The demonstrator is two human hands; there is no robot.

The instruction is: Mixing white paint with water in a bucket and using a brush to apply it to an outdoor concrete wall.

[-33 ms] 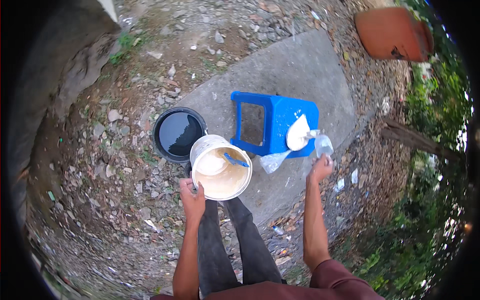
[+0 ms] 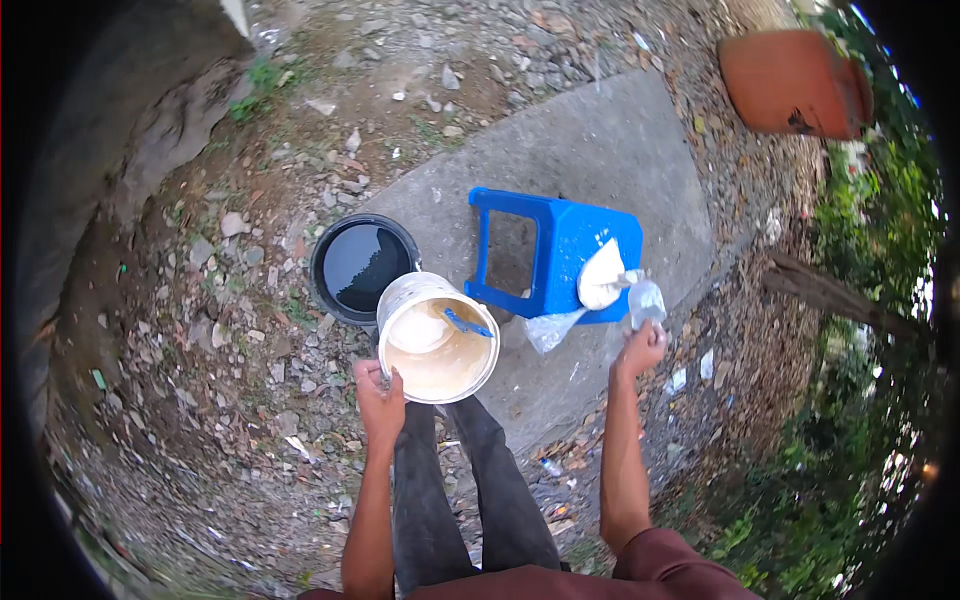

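My left hand [image 2: 381, 402] grips the near left rim of a white bucket [image 2: 490, 378]. The bucket tilts so its mouth shows, with pale cream liquid [image 2: 425, 365] and a blue-handled tool [image 2: 465, 322] inside. Over at the right, my right hand [image 2: 643, 350] closes on a clear plastic cup-like piece [image 2: 646, 300] beside a blue plastic stool [image 2: 565, 250]. White powder [image 2: 600, 275] lies on the stool in what looks like an opened clear plastic bag [image 2: 552, 328], which hangs over the near edge. A small pale piece touches the powder; its kind is unclear.
A black tub [image 2: 318, 270] of dark liquid stands just beyond the white bucket. The stool lies over a grey concrete slab [image 2: 620, 130]. Stony ground [image 2: 250, 330] surrounds it. A terracotta pot [image 2: 785, 85] lies far right, near a log [image 2: 830, 295] and green plants.
The whole view shifts slightly. The white bucket and my left hand sit a little further left in the picture, while the stool sits slightly right. Both hands keep their grips.
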